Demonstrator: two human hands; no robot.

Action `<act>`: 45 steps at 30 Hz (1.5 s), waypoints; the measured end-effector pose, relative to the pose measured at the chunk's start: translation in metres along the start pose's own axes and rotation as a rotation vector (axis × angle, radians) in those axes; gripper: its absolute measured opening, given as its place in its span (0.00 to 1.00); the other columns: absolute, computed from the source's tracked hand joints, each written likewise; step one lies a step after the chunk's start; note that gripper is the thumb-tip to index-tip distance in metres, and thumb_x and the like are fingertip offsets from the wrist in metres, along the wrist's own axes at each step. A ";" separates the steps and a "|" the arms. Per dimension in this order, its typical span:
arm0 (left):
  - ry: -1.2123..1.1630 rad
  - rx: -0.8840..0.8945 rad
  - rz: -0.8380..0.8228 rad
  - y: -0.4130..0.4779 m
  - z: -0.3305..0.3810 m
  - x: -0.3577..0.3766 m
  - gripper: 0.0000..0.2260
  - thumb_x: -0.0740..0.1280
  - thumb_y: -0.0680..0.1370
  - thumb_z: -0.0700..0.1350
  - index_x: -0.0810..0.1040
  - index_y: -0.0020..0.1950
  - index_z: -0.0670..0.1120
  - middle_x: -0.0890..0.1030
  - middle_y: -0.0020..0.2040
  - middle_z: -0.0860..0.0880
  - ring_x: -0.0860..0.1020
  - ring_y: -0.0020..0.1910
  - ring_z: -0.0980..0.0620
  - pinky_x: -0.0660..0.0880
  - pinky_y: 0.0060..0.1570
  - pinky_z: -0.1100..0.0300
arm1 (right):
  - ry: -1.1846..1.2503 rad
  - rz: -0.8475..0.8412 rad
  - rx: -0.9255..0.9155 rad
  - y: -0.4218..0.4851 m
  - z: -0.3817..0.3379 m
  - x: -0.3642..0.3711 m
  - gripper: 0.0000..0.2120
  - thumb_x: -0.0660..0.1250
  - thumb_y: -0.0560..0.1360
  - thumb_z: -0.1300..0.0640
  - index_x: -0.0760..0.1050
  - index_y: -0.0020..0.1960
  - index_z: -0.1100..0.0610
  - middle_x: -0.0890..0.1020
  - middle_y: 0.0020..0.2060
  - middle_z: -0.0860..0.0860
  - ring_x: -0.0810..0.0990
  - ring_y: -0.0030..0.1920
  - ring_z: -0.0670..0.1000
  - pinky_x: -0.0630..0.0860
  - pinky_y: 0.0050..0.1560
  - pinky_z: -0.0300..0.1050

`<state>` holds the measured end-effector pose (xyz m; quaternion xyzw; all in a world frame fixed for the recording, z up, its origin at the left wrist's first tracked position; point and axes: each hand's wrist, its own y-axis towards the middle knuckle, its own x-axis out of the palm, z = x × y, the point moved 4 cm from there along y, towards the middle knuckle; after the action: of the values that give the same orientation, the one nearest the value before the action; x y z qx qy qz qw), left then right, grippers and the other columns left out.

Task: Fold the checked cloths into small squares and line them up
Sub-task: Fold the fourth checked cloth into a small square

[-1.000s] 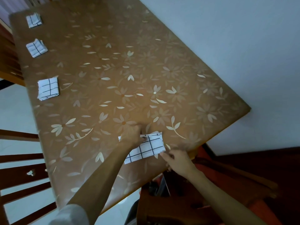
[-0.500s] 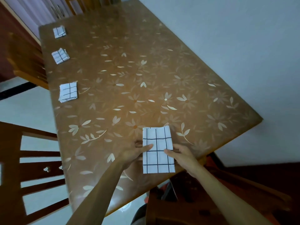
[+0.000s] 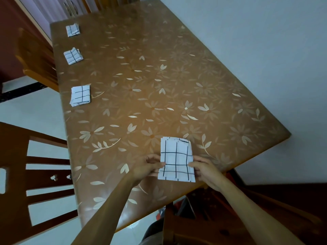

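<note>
since half a second earlier the checked cloth (image 3: 176,159) had been kept at the near edge of the table (image 3: 177,82), and the hands had been slid toward its near half. the cloth lay flat as a tall rectangle, its far right corner slightly ruffled. its left edge was pinched by the left hand (image 3: 147,167), thumb on top, and its right edge was pinched by the right hand (image 3: 206,169). three folded squares were lined up along the table's left edge: the nearest folded square (image 3: 80,95), the middle folded square (image 3: 72,56) and the far folded square (image 3: 72,29), all well apart from the cloth. a wooden chair (image 3: 23,183) stood just beside the table's left edge, near the nearest square.
</note>
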<state>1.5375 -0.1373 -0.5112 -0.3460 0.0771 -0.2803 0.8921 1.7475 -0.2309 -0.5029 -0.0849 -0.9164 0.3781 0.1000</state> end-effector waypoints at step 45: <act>0.519 0.322 0.069 -0.002 0.021 0.018 0.17 0.71 0.74 0.62 0.81 0.39 0.49 0.82 0.31 0.47 0.79 0.31 0.40 0.73 0.30 0.47 | -0.650 0.370 -0.443 0.005 -0.010 0.024 0.17 0.56 0.81 0.44 0.71 0.36 0.47 0.76 0.28 0.48 0.75 0.31 0.44 0.70 0.34 0.37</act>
<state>1.5587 -0.1368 -0.4927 -0.1142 0.2684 -0.3376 0.8949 1.7268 -0.2155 -0.4966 -0.1435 -0.9287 0.1908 -0.2838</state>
